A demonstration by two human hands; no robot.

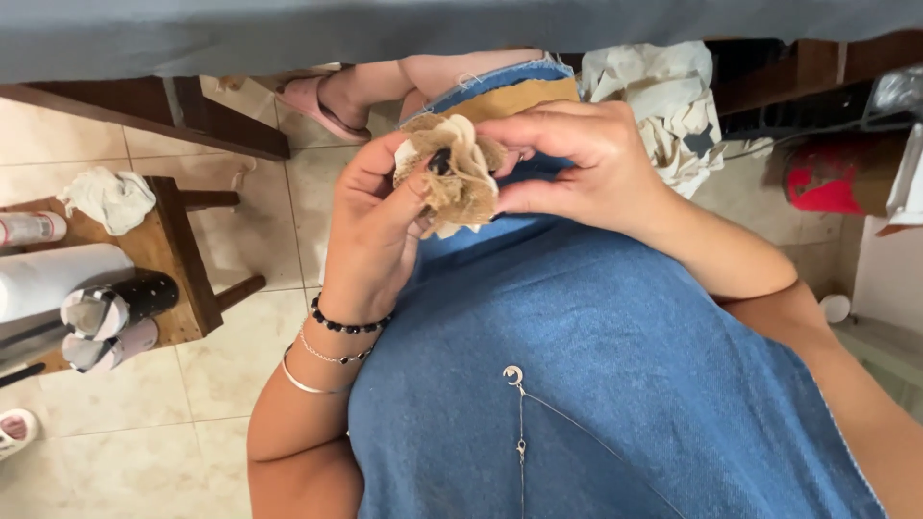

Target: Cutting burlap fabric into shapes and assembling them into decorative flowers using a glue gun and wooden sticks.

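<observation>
Both my hands hold a small burlap and cream fabric flower point(461, 183) above my lap. My left hand point(370, 226) grips its left side, thumb with a dark nail pressed on the flower's middle. My right hand point(577, 163) pinches its right edge with fingers curled over the top. Bead and metal bracelets point(336, 351) circle my left wrist. A blue denim garment point(596, 365) covers my lap, with a thin chain and crescent pendant point(514, 377) lying on it.
A wooden stool point(178, 245) at left carries a white cloth, a white roll and glue-gun-like tools point(115, 308). A heap of cream fabric scraps point(663, 106) lies at the top right beside a red container point(827, 178). A foot in a pink sandal point(322, 101) rests on the tiled floor.
</observation>
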